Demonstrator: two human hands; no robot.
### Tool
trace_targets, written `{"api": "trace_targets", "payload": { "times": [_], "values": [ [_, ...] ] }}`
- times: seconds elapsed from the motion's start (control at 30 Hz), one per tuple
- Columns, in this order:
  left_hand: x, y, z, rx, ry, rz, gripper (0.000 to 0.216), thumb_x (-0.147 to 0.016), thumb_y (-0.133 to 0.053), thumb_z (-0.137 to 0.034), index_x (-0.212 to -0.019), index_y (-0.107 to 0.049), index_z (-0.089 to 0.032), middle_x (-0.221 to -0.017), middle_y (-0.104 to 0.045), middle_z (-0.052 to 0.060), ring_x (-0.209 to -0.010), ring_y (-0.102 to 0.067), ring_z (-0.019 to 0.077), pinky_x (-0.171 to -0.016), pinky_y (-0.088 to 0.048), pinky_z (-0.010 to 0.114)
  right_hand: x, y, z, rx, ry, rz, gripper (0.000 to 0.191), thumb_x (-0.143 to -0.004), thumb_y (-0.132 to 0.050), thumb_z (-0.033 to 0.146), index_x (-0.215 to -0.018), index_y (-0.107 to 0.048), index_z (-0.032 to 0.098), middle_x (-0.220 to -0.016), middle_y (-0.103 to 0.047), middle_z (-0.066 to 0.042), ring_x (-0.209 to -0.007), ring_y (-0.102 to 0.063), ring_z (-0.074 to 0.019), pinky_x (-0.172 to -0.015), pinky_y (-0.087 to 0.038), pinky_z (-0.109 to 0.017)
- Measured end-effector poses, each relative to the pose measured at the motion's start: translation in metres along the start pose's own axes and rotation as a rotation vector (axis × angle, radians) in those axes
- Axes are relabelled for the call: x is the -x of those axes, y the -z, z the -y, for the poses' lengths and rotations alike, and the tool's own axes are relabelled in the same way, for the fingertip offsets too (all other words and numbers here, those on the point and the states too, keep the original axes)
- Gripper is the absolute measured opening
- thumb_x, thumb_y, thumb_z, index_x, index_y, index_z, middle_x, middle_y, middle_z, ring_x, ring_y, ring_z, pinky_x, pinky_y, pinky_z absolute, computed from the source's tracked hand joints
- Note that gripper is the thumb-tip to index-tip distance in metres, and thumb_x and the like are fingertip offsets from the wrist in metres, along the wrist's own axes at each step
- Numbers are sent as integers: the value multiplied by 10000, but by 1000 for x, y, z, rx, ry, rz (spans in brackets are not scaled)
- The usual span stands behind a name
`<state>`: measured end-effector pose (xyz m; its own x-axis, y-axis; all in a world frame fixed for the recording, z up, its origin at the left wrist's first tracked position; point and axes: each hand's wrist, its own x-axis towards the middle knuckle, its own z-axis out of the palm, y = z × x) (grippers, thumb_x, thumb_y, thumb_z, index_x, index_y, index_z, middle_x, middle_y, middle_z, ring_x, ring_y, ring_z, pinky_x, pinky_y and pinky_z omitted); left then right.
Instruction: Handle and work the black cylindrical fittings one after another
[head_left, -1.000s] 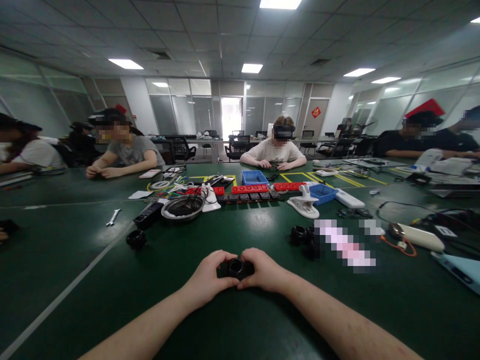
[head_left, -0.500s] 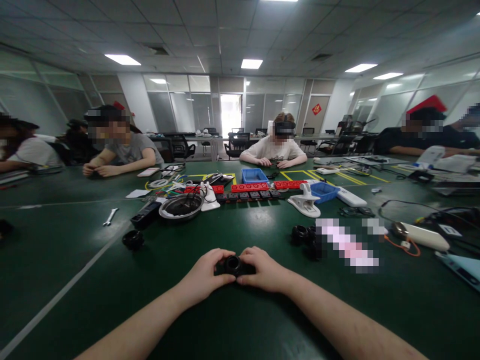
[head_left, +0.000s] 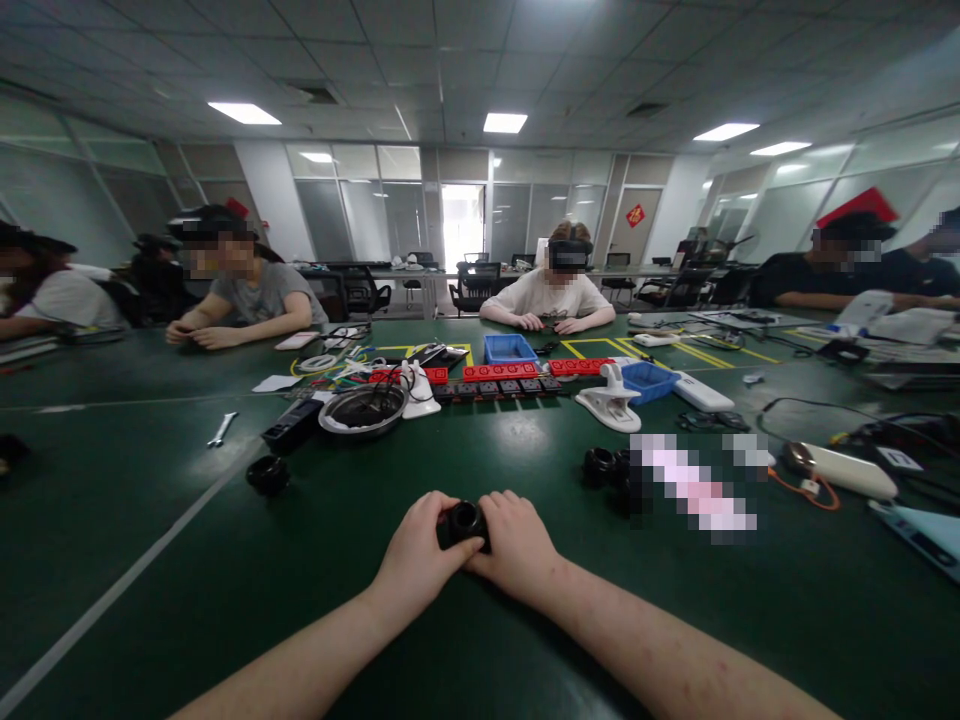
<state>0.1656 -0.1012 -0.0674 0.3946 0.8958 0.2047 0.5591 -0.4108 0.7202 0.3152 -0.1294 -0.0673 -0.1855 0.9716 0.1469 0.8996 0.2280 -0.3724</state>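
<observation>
Between my two hands, low over the near middle of the green table [head_left: 360,640], is a glossy black pipe fitting [head_left: 466,518] with its round opening facing up. Its exact kind cannot be made out, as fingers cover its sides. My left hand [head_left: 424,548] grips it from the left, thumb across the near side. My right hand [head_left: 517,545] is wrapped round its right side and hides that end. A similar black fitting [head_left: 268,475] lies off to the left, and another black fitting [head_left: 600,467] stands to the right among more dark parts.
Beyond my hands lie a round metal pan [head_left: 363,410], white clip stand [head_left: 611,402], red socket strips [head_left: 501,372] and blue trays [head_left: 510,349]. A wrench [head_left: 223,430] rests at left, a power bank [head_left: 847,470] and cables at right. Several people sit around the table.
My right hand has moved in and closed further round the right side of the fitting. My left thumb now reaches further across its near side.
</observation>
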Motion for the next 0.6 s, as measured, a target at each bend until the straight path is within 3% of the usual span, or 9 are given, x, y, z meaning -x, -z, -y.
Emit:
{"api": "trace_targets", "payload": {
  "times": [0.13, 0.27, 0.33, 0.47, 0.6],
  "values": [
    [-4, 9, 2, 18, -76, 101, 268, -673, -656, -239, -923, -574, -186, -928, -567, 41, -891, -532, 236, -736, -426, 320, -1, 9, -10, -75, 118, 62, 516, -655, -679, 396, -1088, -537, 153, -1015, -551, -100, -930, -473, -267, -807, -372, -389],
    [-7, 23, -1, 52, -94, 318, 343, -682, -647, -216, -1019, -579, -209, -989, -571, 36, -907, -532, 222, -710, -426, 284, -7, 19, -27, -179, 263, 195, 387, -635, -734, 305, -987, -619, 192, -984, -596, -28, -907, -527, -187, -802, -407, -268],
    [-8, 28, -4, 61, -112, 368, 371, -673, -658, -210, -1035, -582, -221, -992, -575, 25, -913, -530, 215, -728, -419, 279, -9, 21, -32, -210, 296, 226, 420, -640, -739, 260, -1034, -607, 201, -981, -604, -15, -904, -539, -170, -805, -408, -250],
    [-6, 30, -8, 78, -87, 374, 354, -664, -669, -224, -1010, -594, -222, -979, -580, 15, -902, -536, 213, -743, -420, 281, -10, 20, -33, -213, 274, 221, 398, -639, -742, 275, -1010, -616, 208, -983, -592, -15, -926, -532, -185, -801, -410, -265],
    [-3, 20, -8, 39, -32, 259, 306, -654, -678, -260, -943, -600, -193, -924, -586, 29, -887, -542, 228, -757, -424, 305, -9, 14, -24, -151, 182, 174, 363, -584, -765, 354, -864, -624, 172, -874, -589, -16, -821, -544, -179, -689, -429, -250]
  ]
}}
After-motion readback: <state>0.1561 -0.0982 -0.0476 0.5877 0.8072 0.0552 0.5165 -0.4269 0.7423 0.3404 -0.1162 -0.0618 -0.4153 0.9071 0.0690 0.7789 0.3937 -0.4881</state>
